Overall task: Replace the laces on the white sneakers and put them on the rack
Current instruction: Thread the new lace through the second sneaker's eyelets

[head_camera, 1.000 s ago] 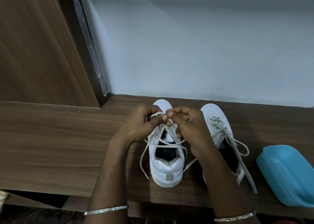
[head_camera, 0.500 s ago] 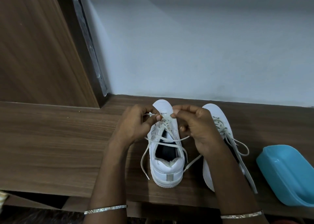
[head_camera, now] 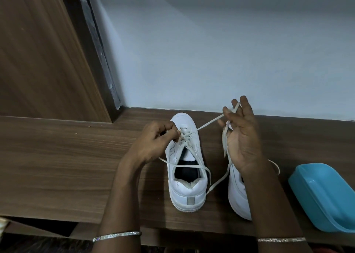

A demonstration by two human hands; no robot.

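Two hands were engaged at one shoe. The left hand (head_camera: 153,143) was clenched at the lower eyelets of the first sneaker (head_camera: 188,178), its curled fingertips pinching the crossed strands there. The right hand (head_camera: 243,137) was raised just to the right of the toe, palm toward the viewer. Its fingers were nearly straight, and the lace (head_camera: 209,123) was caught between the thumb and the upper fingers. From that grip one length ran taut, down and left, to an eyelet on the sneaker's right side. A slack length hung below the palm, and its tip lay on the bench (head_camera: 57,166) between the two shoes. Another loose strand crossed the open collar of the first sneaker.

The first sneaker stood upright on the bench, heel toward the viewer and toe close to the wall (head_camera: 211,51). The second sneaker (head_camera: 238,197) stood just beside it on the right, largely hidden under the right forearm. Each wrist carried a thin bangle, one on the left (head_camera: 117,236) and one on the right (head_camera: 281,239).

Farther right, near the bench edge, lay a blue tub (head_camera: 322,195). On the left, a wooden panel (head_camera: 38,51) rose from the bench.
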